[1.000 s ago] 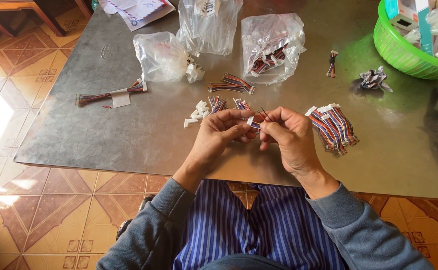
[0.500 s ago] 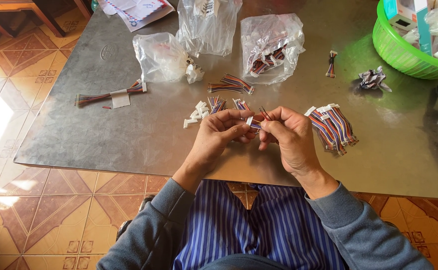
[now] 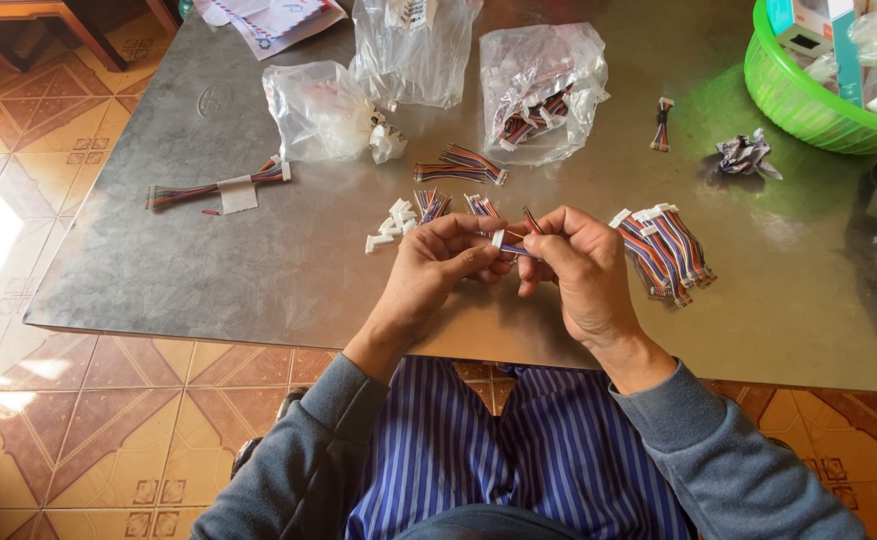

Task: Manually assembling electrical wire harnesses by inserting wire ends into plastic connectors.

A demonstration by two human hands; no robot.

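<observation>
both hands meet mid-frame over the desk [image 3: 259,270]: left hand [image 3: 439,262] and right hand [image 3: 577,268] pinching a small wire harness [image 3: 507,243]. looks light and floppy, best held by the white plug.

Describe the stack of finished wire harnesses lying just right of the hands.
The stack of wire harnesses is a bundle of short multicoloured ribbon leads, red, blue, orange and dark strands side by side, each capped at its upper end with a small white plastic connector. They lie flat on the grey metal table, fanned slightly, running diagonally down to the right. The right hand is close beside them; whether it touches cannot be told.
</observation>
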